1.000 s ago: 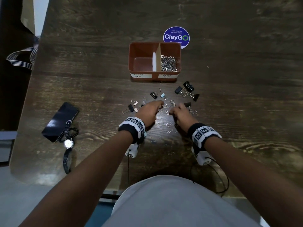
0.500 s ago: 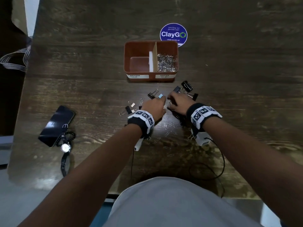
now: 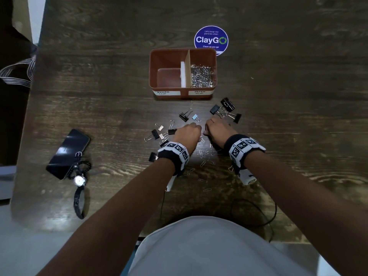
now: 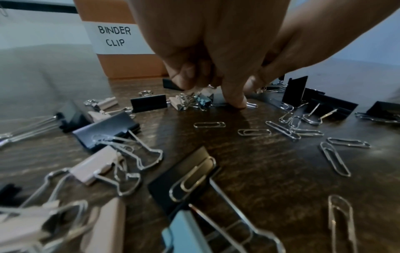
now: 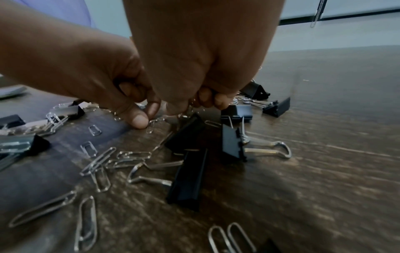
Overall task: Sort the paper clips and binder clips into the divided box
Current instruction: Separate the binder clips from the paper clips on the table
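On the dark, grained wood table [image 3: 278,116], the brown plastic box [image 3: 153,76] stands toward the far edge, its cardboard divider upright. The right compartment holds a heap of thin wire paper clips [image 3: 202,77]; the left, labelled "BINDER CLIP", shows a bare floor. More paper clips and black, pale pink and blue binder clips [image 3: 184,116] lie scattered between the box and the near edge.

Both hands are down in the middle of this scatter, nearly touching. The left hand [image 3: 188,133] has its fingers curled, one fingertip [image 4: 234,101] pressed on the table beside a paper clip. The right hand [image 3: 218,129] curls its fingers around a bunch of paper clips.

A glossy phone [image 3: 67,154] and watch [image 3: 79,181] lie near the left edge, well apart; the right side is open wood.
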Demonstrator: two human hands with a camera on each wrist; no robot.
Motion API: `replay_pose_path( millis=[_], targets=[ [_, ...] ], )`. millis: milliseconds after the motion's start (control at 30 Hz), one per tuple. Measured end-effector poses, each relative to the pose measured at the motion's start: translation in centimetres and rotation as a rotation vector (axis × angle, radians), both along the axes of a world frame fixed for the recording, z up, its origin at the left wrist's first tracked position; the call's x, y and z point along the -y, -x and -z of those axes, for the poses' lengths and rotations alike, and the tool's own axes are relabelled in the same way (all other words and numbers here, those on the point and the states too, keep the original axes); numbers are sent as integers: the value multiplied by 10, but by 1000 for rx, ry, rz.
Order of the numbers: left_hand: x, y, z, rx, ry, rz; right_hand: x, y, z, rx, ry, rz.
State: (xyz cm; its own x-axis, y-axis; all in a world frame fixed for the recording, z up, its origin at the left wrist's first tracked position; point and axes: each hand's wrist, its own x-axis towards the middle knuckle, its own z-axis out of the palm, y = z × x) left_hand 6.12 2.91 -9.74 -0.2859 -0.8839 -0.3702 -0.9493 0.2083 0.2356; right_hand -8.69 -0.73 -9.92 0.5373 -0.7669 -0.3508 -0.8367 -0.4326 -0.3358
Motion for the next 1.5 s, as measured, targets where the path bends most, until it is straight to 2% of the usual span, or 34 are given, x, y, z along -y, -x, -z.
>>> replay_pose_path(
  millis=[167, 300, 400, 600, 733, 800, 833, 900, 1000, 1067, 1167, 1267, 1433, 1500],
  targets=[
    [0, -4, 12, -93, -6, -10, 16, 0, -30, 209, -11, 65],
    [0, 0, 14, -95, -20, 61, 56, -8, -73, 461, -110, 322],
    [-1, 2, 10, -38, -7, 121, 93, -11, -91, 583, -174, 486],
    [-5, 9, 0, 197, 24, 317, 146, -21, -104, 608, -99, 581],
    [-3, 10, -2, 207, 10, 359, 155, -30, -105, 626, -272, 597],
    [2, 4, -8, 144, 13, 350, 153, -30, -102, 609, -403, 644],
    [5, 1, -13, 83, 20, 307, 152, -28, -99, 583, -412, 662],
    [14, -3, -30, -102, 19, 117, 151, -20, -92, 577, -322, 716],
    [46, -7, -64, -412, 36, -185, 145, -3, -84, 767, -268, 905],
    [78, -7, -83, -536, 81, -286, 131, 11, -80, 830, -253, 969],
    [118, -8, -103, -594, 105, -351, 95, 23, -75, 796, -264, 933],
    [133, -9, -112, -497, 62, -302, 54, 29, -69, 658, -338, 794],
    [96, -9, -94, -376, 258, -125, -6, 32, -49, 228, -343, 201],
    [67, -6, -76, -362, 245, -69, -23, 28, -35, 168, -309, 104]
  ],
)
